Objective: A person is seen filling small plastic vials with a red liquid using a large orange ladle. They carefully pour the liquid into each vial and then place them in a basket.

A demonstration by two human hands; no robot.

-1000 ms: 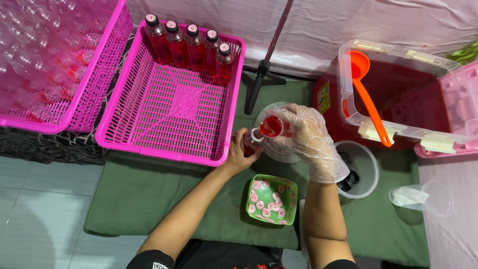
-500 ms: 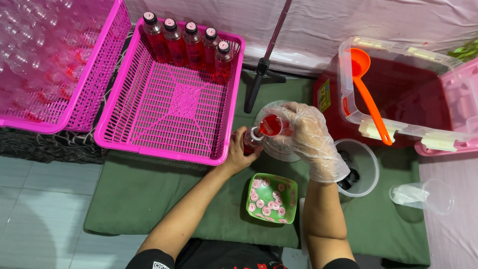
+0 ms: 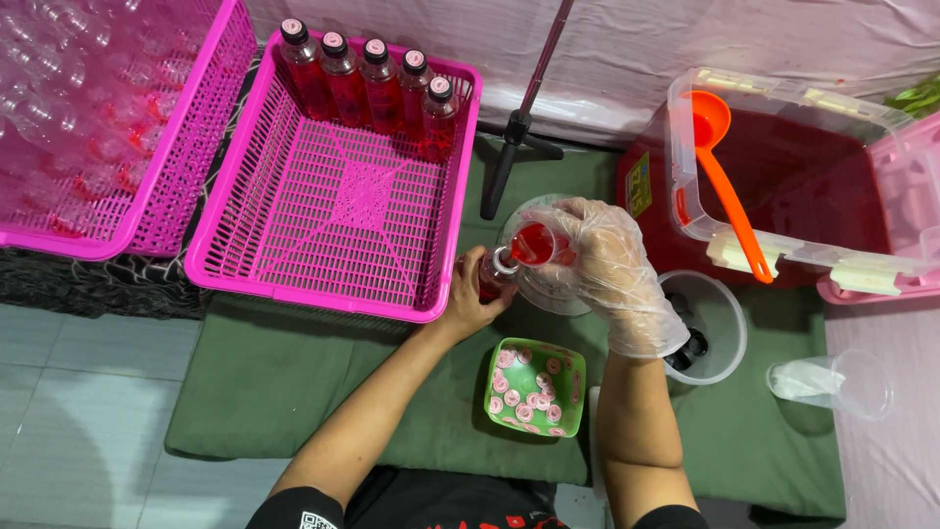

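My left hand (image 3: 472, 299) grips a small bottle (image 3: 493, 272) of red liquid, standing upright on the green mat (image 3: 294, 382) beside the pink basket (image 3: 343, 201). My right hand (image 3: 607, 264), in a clear plastic glove, tilts a small cup of red liquid (image 3: 534, 245) over the bottle's mouth. Both are held above a clear bowl (image 3: 548, 289). Just below them, a green tub (image 3: 536, 387) holds several pink bottle caps.
Several filled, capped red bottles (image 3: 367, 83) line the pink basket's far edge. A second pink basket (image 3: 117, 127) at left holds empty clear bottles. A clear bin of red liquid (image 3: 783, 186) with an orange ladle (image 3: 725, 176) stands at right, near a white bowl (image 3: 710, 328) and plastic cup (image 3: 832, 382).
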